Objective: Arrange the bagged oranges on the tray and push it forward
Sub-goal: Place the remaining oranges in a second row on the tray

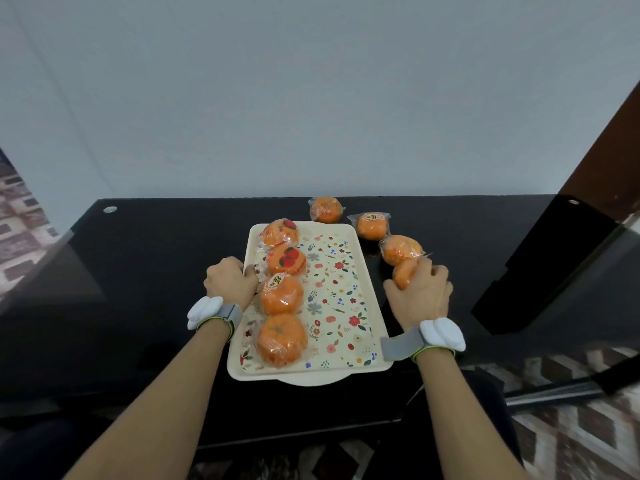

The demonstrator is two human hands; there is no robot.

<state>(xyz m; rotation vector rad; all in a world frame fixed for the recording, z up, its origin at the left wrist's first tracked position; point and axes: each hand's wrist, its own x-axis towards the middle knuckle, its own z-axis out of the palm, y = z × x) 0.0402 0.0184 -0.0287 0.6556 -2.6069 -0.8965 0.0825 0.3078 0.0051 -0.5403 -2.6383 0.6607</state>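
A cream tray (341,299) with a flower print lies on the black glass table (145,271). Several bagged oranges stand in a column along its left side, the nearest orange (281,339) at the front. My left hand (230,280) grips the tray's left rim. To the right of the tray, my right hand (420,294) is closed around a bagged orange (403,277) on the table. Another bagged orange (400,249) lies just behind it, touching it. Two more bagged oranges sit further back, one (371,226) near the tray's far right corner and one (325,209) behind the tray.
A pale wall rises behind the table's far edge. A dark chair back (540,265) stands at the right. The tray's right half holds nothing. The tray's near end overhangs the table's front edge slightly. Patterned floor (571,427) shows at the lower right.
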